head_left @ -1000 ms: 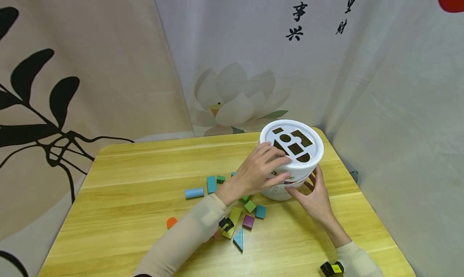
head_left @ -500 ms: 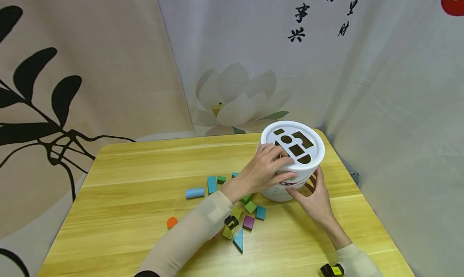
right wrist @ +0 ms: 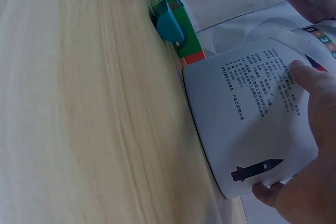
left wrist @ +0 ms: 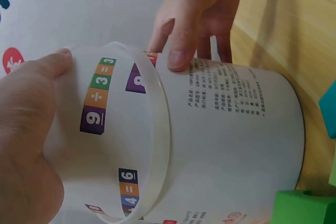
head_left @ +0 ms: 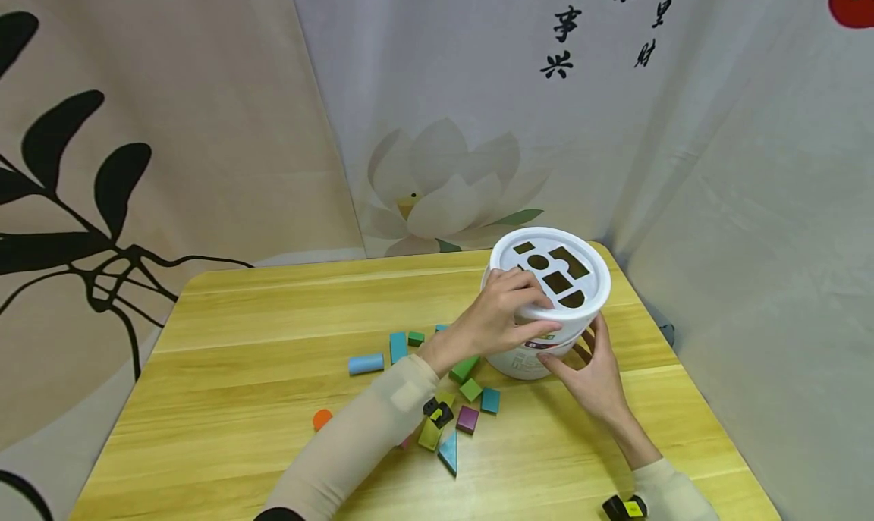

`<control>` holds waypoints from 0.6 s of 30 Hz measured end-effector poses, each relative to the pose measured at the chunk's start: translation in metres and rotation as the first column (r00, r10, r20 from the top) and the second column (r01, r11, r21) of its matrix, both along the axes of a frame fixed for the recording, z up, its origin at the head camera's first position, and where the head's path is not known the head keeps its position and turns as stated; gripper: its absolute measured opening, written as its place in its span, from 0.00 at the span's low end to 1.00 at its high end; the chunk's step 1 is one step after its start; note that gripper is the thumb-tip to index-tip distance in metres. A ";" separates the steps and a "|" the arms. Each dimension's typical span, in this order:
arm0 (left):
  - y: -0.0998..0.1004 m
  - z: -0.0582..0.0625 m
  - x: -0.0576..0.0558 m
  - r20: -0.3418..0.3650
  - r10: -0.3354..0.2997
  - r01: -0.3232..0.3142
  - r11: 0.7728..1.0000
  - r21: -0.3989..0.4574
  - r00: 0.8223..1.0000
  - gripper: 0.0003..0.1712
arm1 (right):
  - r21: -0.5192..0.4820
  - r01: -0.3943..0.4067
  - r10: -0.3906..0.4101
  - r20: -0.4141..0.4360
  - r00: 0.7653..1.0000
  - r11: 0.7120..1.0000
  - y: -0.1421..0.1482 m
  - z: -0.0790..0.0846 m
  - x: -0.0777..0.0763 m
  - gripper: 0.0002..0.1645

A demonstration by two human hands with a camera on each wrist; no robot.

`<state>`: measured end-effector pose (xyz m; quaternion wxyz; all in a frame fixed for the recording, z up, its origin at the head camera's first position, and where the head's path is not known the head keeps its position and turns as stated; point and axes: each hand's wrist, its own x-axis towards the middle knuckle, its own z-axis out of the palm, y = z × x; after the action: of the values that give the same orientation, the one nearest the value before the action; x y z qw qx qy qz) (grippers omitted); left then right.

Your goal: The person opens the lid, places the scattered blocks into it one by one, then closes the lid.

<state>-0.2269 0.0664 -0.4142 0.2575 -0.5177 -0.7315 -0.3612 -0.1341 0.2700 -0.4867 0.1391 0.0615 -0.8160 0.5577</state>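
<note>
A white bucket [head_left: 522, 365] stands at the right of the table, tilted slightly in the head view. Its white lid [head_left: 598, 282] has several cut-out shapes. My left hand [head_left: 501, 312] grips the lid's near-left edge, fingers bent over the top and thumb against the side. Its fingertips cover some of the cut-outs. Low on the bucket's right side, my right hand [head_left: 595, 375] holds the wall between thumb and fingers. In the left wrist view, a pale handle [left wrist: 160, 129] runs around the bucket below printed number sums.
Loose blocks lie left and in front of the bucket: a blue cylinder [head_left: 366, 364], a purple block [head_left: 467, 419], a blue triangle [head_left: 448, 453], an orange piece [head_left: 322, 419] and several others. Part of them is hidden under my left forearm. A printed curtain [head_left: 437, 111] hangs behind the table.
My left hand has shifted slightly right along the lid, its fingers bending more over the edge and the thumb closing in. The right hand and the bucket stay about where they were.
</note>
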 end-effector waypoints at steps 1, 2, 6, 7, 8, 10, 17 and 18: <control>0.000 0.000 0.000 0.009 -0.002 0.002 1.000 0.001 1.000 0.15 | -0.001 0.000 0.000 0.000 1.000 1.000 0.000 0.000 0.000 0.67; 0.000 0.001 0.000 0.017 -0.003 0.003 1.000 0.001 1.000 0.15 | 0.001 0.002 -0.002 0.000 1.000 1.000 0.000 0.000 0.000 0.67; 0.001 0.002 0.002 0.046 0.005 -0.005 1.000 -0.006 0.999 0.14 | 0.000 0.004 -0.004 -0.002 1.000 1.000 0.001 0.000 -0.001 0.67; 0.002 0.002 0.002 0.051 0.008 -0.007 1.000 -0.010 0.999 0.14 | 0.000 0.004 -0.004 -0.002 1.000 1.000 0.001 -0.001 -0.001 0.67; 0.002 0.002 0.002 0.057 0.010 -0.009 1.000 -0.013 0.998 0.14 | 0.001 0.005 -0.005 -0.003 1.000 1.000 0.001 -0.001 -0.002 0.67; 0.003 0.002 0.002 0.068 0.012 -0.011 1.000 -0.016 0.998 0.14 | 0.002 0.006 -0.006 -0.004 1.000 1.000 0.001 -0.001 -0.001 0.67; 0.003 0.002 0.003 0.092 0.014 -0.013 1.000 -0.012 0.996 0.13 | 0.004 0.009 -0.008 -0.009 1.000 1.000 0.002 -0.002 -0.001 0.68; 0.003 0.002 0.003 0.093 0.011 -0.010 1.000 -0.007 0.996 0.13 | 0.004 0.009 -0.009 -0.009 1.000 1.000 0.002 -0.002 -0.001 0.67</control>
<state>-0.2236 0.0694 -0.4117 0.2234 -0.4971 -0.7466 -0.3814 -0.1354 0.2716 -0.4883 0.1453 0.0606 -0.8168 0.5550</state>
